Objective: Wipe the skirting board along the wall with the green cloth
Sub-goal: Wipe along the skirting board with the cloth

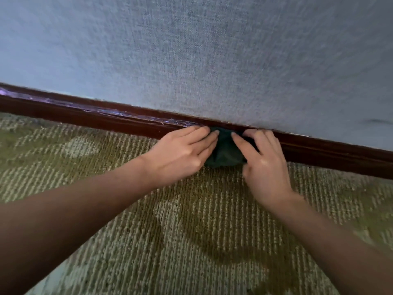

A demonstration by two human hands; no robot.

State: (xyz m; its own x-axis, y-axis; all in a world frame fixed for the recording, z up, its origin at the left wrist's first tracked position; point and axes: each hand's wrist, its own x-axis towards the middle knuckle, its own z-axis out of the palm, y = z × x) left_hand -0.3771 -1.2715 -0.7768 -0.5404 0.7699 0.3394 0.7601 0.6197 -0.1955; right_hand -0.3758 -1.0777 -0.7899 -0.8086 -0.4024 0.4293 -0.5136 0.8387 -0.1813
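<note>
Green cloth (225, 153): bunched into a dark wad at centre frame, pressed against the face of the skirting board (85, 114). Its lower edge touches the carpet (191, 231). Its top reaches the board's upper lip, just under the wall (191, 50).

Left hand (180, 152): comes in from lower left. Fingers lie nearly straight across the cloth's left side and push it flat to the board. Fingertips reach the top lip. The thumb runs along the cloth's lower left edge.

Right hand (265, 165): comes in from lower right and grasps the cloth's right side. Index finger stretched over the wad, the other fingers curled over its top against the board, thumb tucked at the lower right corner. The two index tips sit near each other, apart, with cloth showing between them.

Skirting board: dark reddish-brown wood, a slanting band from the left edge of frame down to the right edge. A long run shows left of the hands, a shorter one right of them. The top lip left of the hands carries a pale bluish sheen and fine light scratches.

Wall: grey-blue woven texture, filling the upper half of frame. It meets the board in one unbroken line.

Carpet: ribbed, olive and cream, butting the board's bottom edge across the whole width. Both forearms cross above it.
</note>
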